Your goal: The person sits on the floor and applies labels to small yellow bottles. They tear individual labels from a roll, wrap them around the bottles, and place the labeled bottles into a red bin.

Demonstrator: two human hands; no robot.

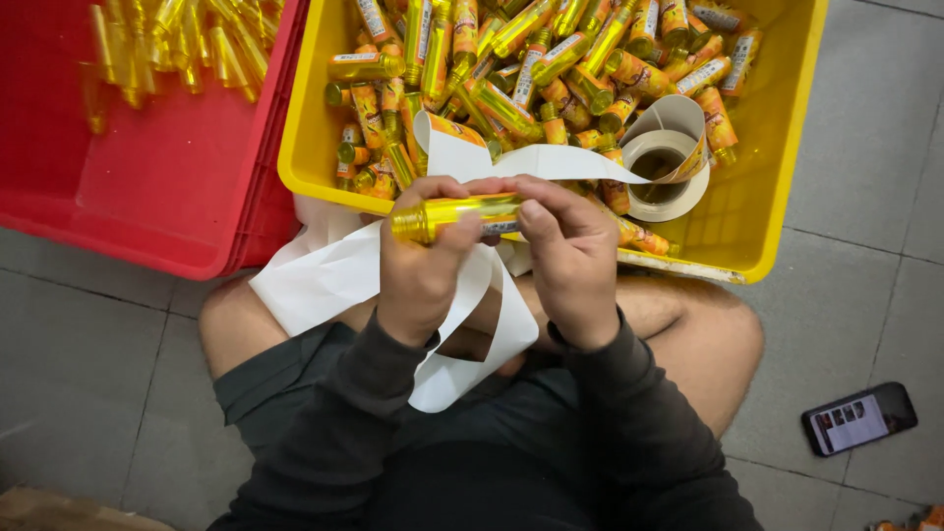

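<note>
A small yellow bottle [450, 214] with a gold cap lies sideways between both my hands, above my lap. My left hand [418, 265] grips its capped end. My right hand [570, 261] holds the other end, thumb pressed on a label there. A white backing strip [472, 324] trails from a label roll [661, 167] and loops down over my knees. The roll lies in a yellow crate [777, 177] full of several labelled yellow bottles [531, 59].
A red crate [177, 197] at the left holds several plain yellow bottles [187, 44] in its far corner. A phone [858, 419] with a lit screen lies on the grey tiled floor at the right. My bare knees stick out below the crates.
</note>
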